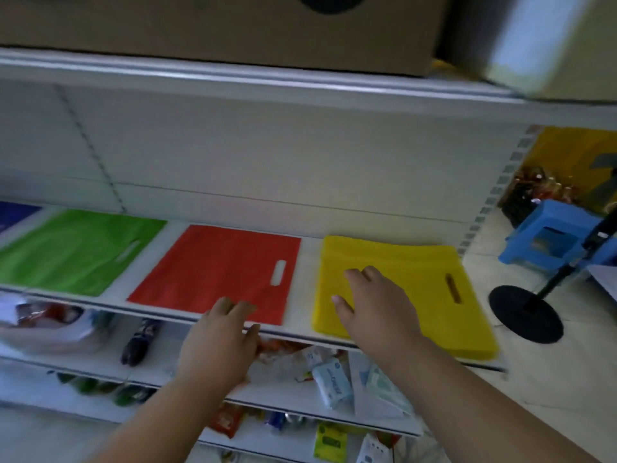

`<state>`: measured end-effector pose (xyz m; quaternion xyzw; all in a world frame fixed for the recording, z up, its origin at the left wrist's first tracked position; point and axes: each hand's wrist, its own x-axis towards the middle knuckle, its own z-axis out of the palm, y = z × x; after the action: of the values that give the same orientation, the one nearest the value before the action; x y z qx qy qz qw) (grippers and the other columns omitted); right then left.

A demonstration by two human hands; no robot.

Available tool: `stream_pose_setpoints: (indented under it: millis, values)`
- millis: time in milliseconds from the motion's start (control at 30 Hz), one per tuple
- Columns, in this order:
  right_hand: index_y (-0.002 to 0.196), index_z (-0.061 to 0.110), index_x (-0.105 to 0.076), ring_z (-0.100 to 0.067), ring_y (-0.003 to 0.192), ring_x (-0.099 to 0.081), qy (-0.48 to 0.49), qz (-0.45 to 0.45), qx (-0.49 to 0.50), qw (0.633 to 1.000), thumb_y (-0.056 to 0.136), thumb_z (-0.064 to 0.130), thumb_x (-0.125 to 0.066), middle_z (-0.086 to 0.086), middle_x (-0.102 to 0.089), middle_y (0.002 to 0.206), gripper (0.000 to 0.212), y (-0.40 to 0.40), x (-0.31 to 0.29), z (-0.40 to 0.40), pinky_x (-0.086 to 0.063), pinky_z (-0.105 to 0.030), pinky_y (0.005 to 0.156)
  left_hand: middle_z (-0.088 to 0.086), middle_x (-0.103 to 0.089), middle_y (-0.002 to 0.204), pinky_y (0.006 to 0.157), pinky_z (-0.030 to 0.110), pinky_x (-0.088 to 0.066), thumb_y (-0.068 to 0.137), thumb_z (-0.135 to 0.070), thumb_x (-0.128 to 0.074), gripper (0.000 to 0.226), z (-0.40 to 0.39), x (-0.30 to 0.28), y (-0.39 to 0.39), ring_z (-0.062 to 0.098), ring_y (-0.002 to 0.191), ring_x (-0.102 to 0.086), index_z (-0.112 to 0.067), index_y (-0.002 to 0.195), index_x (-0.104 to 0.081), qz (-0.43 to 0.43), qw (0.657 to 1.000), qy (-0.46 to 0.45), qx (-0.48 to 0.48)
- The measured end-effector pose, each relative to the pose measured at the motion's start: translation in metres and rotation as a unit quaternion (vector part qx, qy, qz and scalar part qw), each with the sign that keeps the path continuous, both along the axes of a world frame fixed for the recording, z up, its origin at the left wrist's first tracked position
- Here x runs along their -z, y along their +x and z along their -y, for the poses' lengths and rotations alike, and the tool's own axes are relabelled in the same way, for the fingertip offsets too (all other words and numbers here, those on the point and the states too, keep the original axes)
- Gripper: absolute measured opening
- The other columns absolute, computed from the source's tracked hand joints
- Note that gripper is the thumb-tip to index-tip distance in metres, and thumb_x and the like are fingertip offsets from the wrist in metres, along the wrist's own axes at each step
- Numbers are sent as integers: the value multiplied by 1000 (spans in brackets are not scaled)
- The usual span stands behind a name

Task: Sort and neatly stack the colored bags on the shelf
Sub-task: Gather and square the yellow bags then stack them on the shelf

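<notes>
Flat colored bags lie side by side on a white shelf (307, 255): a blue bag (13, 213) at the far left edge, a green bag (76, 250), a red bag (213, 269) and a yellow bag stack (417, 279) on the right. My left hand (220, 339) rests with relaxed fingers on the red bag's near corner at the shelf's front edge. My right hand (374, 299) lies flat with spread fingers on the left part of the yellow bag stack. Neither hand grips anything.
Above hangs another shelf with a cardboard box (213, 25). Lower shelves hold packets, a dark bottle (140, 342) and tissue packs (334, 379). To the right on the floor stand a blue stool (551, 238) and a black round stand base (526, 312).
</notes>
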<state>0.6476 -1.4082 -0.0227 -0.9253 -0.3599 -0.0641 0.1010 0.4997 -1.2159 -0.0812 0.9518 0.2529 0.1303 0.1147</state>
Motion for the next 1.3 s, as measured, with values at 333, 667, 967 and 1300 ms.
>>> stream_pose_setpoints:
  millis: [333, 667, 967, 1300]
  values:
    - [119, 10, -63, -35, 88, -63, 116, -3, -212, 970, 82, 44, -58, -12, -62, 103, 51, -190, -25, -307, -55, -41, 72, -1, -62, 94, 62, 35, -53, 81, -33, -66, 27, -225, -26, -255, 28, 79, -65, -26, 107, -68, -4, 978, 53, -200]
    - [120, 13, -60, -31, 91, -60, 139, -30, -374, 917, 83, 46, -51, -8, -61, 102, 51, -310, -30, -549, -52, -46, 75, -6, -61, 109, 73, 34, -50, 87, -37, -66, 35, -399, -22, -400, 21, 92, -63, -27, 121, -62, 26, 931, 22, -362]
    - [133, 21, -50, -22, 102, -49, 116, -24, -442, 889, 90, 52, -52, -2, -55, 115, 52, -402, -45, -781, -45, -38, 83, -16, -50, 126, 75, 21, -37, 93, -48, -53, 44, -573, -40, -499, 9, 106, -57, -37, 135, -47, 7, 910, -7, -416]
    - [133, 20, -51, -19, 105, -51, 122, -11, -369, 921, 89, 49, -56, -1, -55, 120, 53, -505, -30, -974, -48, -39, 87, -17, -52, 124, 80, 27, -48, 94, -47, -53, 42, -805, -26, -607, 10, 106, -57, -36, 133, -49, 46, 928, 2, -369]
